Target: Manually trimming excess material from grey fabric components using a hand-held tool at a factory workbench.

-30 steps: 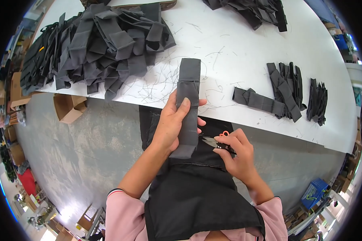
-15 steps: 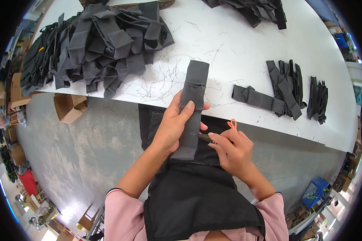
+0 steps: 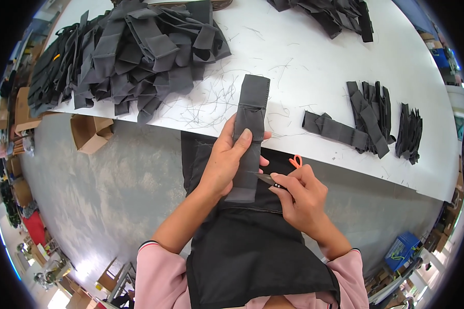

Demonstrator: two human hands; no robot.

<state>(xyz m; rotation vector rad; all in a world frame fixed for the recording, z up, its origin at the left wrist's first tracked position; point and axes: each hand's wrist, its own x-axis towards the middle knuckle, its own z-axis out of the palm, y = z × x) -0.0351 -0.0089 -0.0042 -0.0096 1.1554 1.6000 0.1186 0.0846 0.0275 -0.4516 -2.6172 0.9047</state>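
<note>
A dark grey fabric strip (image 3: 254, 92), with stitched seams across it, lies lengthwise along my left hand (image 3: 231, 154). My left thumb presses on its face, and the fingers wrap behind it, their tips showing past the right edge. In my right hand (image 3: 305, 198) is a pair of small thread snips (image 3: 267, 179) with dark blades and an orange loop (image 3: 296, 161) at the back. The blade tips meet the strip's right edge, just below my left fingertips; whether a thread lies between them is too fine to tell.
A white table (image 3: 288, 67) spans the far side, strewn with loose threads (image 3: 206, 105). A large heap of dark strips (image 3: 144, 51) covers its left part; smaller bundles (image 3: 368, 118) lie at right, another pile (image 3: 340, 18) farther back. An open cardboard box (image 3: 90, 134) stands on the floor.
Both hands stay close together over my lap. The snips have shifted slightly right along with my right hand, and the strip's lower end sits a little higher. The table scene shifts slightly with the view.
</note>
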